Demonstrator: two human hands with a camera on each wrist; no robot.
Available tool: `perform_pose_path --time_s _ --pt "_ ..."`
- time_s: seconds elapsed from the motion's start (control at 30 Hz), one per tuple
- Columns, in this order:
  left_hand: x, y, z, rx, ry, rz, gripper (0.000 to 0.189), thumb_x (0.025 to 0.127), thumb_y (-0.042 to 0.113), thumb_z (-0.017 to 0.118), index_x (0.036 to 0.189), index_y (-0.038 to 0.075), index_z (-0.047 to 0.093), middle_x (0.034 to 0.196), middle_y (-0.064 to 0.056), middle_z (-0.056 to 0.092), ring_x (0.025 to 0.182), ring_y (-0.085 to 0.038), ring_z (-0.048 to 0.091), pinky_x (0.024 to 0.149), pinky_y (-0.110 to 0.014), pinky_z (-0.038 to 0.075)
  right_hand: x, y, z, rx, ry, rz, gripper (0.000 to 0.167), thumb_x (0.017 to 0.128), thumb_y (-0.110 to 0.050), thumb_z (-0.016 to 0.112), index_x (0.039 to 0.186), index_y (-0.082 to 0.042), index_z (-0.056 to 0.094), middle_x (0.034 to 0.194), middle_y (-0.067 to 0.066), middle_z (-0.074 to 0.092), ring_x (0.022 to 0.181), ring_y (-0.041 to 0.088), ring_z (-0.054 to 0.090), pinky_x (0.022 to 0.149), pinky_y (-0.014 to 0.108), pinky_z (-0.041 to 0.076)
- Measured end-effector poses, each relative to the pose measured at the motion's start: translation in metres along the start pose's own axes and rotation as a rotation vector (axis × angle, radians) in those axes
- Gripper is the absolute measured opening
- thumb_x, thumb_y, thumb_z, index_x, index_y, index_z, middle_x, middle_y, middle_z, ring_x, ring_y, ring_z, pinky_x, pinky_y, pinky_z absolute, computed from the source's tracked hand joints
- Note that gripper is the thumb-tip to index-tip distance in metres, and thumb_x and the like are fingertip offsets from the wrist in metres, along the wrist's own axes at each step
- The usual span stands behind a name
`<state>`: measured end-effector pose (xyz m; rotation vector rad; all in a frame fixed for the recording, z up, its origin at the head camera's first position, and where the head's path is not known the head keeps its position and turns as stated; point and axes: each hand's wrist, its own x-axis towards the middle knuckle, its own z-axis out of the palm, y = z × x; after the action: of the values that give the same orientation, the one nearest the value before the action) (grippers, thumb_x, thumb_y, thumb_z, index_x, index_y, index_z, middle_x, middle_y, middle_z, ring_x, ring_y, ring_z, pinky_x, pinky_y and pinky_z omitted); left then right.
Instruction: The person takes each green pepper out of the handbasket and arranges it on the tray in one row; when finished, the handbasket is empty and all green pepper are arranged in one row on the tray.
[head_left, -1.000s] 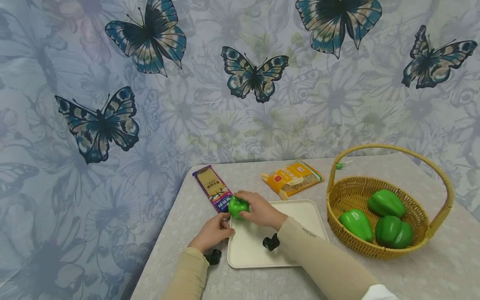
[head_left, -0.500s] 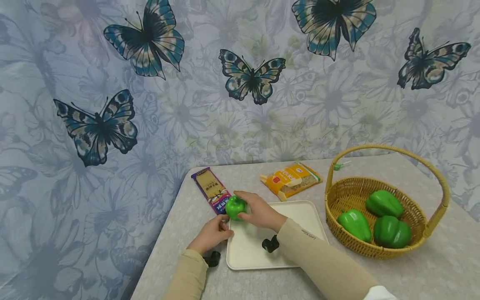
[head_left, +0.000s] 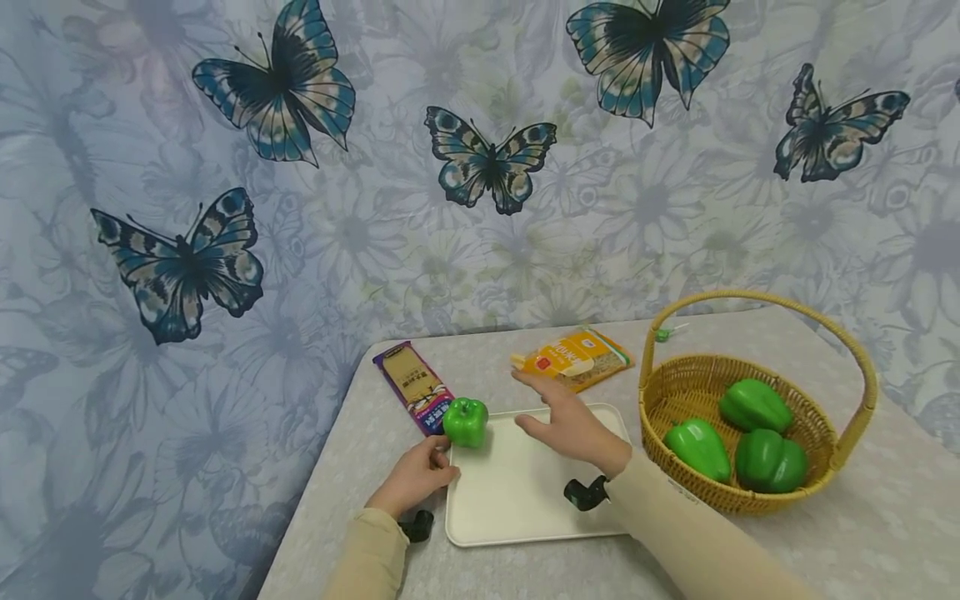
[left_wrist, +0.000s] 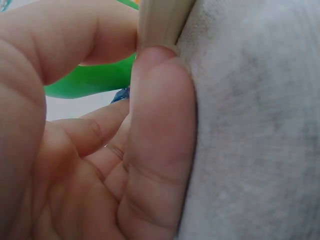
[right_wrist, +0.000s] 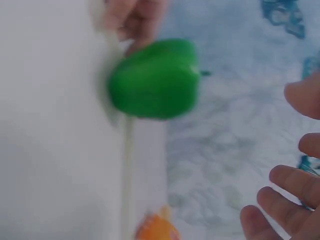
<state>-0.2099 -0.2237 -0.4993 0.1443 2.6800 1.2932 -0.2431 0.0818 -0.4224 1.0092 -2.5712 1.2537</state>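
A green bell pepper (head_left: 466,422) stands upright on the far left corner of the cream tray (head_left: 517,508). My left hand (head_left: 415,477) holds the tray's left rim; the left wrist view has its thumb and a finger (left_wrist: 115,35) meeting at that rim (left_wrist: 162,25). Spread and holding nothing, my right hand (head_left: 573,421) hovers over the tray's right part, apart from the pepper. In the right wrist view its fingers (right_wrist: 295,185) are off to one side of the blurred pepper (right_wrist: 155,82).
To the right stands a wicker basket (head_left: 750,500) with a tall handle and 3 green peppers (head_left: 771,461). Behind the tray lie a purple noodle packet (head_left: 415,385) and an orange packet (head_left: 577,358). A patterned butterfly backdrop (head_left: 360,275) rises at the table's far edge.
My right hand has let go of the bell pepper and moved right, its fingers spreading. The pepper stays on the tray's corner. My left hand keeps to the rim, and the head view has shifted slightly.
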Motion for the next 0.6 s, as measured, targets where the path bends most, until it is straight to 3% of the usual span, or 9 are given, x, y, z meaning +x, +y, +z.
perform_pose_path --time_s 0.13,0.23,0.3,0.47,0.6 --pt "0.0 0.001 0.0 0.006 0.0 0.011 0.06 0.091 0.025 0.076 0.14 -0.001 0.053 0.093 -0.005 0.062 0.075 -0.017 0.058 0.062 -0.03 0.048 -0.023 0.006 -0.041 -0.035 0.112 -0.038 0.054 0.098 -0.019 0.071 0.148 -0.009 0.054 0.15 0.015 0.054 0.133 0.036 0.055 0.097 0.056 0.051" --pt "-0.001 0.001 0.0 0.011 0.0 0.0 0.06 0.091 0.026 0.076 0.14 0.0 0.053 0.094 -0.005 0.062 0.076 -0.017 0.057 0.062 -0.029 0.048 -0.04 0.013 -0.073 -0.077 0.175 -0.014 0.045 0.097 -0.016 0.071 0.14 -0.009 0.06 0.146 0.016 0.057 0.128 0.036 0.057 0.093 0.055 0.053" --pt "-0.002 0.001 0.0 0.015 0.004 -0.007 0.06 0.091 0.026 0.077 0.139 0.0 0.053 0.094 -0.005 0.062 0.076 -0.017 0.057 0.062 -0.03 0.047 -0.051 0.019 -0.093 -0.117 0.205 0.024 0.04 0.099 -0.018 0.07 0.137 -0.01 0.062 0.146 0.016 0.056 0.114 0.034 0.063 0.086 0.05 0.054" --pt "-0.004 0.001 0.0 0.029 0.018 -0.02 0.057 0.09 0.025 0.077 0.137 0.001 0.055 0.092 -0.004 0.061 0.075 -0.017 0.056 0.061 -0.029 0.046 -0.07 0.04 -0.138 -0.147 0.271 0.149 0.038 0.103 -0.026 0.063 0.138 -0.01 0.061 0.147 0.019 0.054 0.102 0.038 0.065 0.082 0.051 0.054" --pt "-0.003 0.004 0.001 0.025 0.01 -0.013 0.058 0.09 0.026 0.077 0.137 0.001 0.054 0.092 -0.004 0.061 0.074 -0.017 0.056 0.061 -0.03 0.047 -0.083 0.058 -0.165 -0.16 0.297 0.295 0.044 0.106 -0.034 0.056 0.14 -0.006 0.058 0.146 0.029 0.049 0.117 0.05 0.058 0.085 0.062 0.051"
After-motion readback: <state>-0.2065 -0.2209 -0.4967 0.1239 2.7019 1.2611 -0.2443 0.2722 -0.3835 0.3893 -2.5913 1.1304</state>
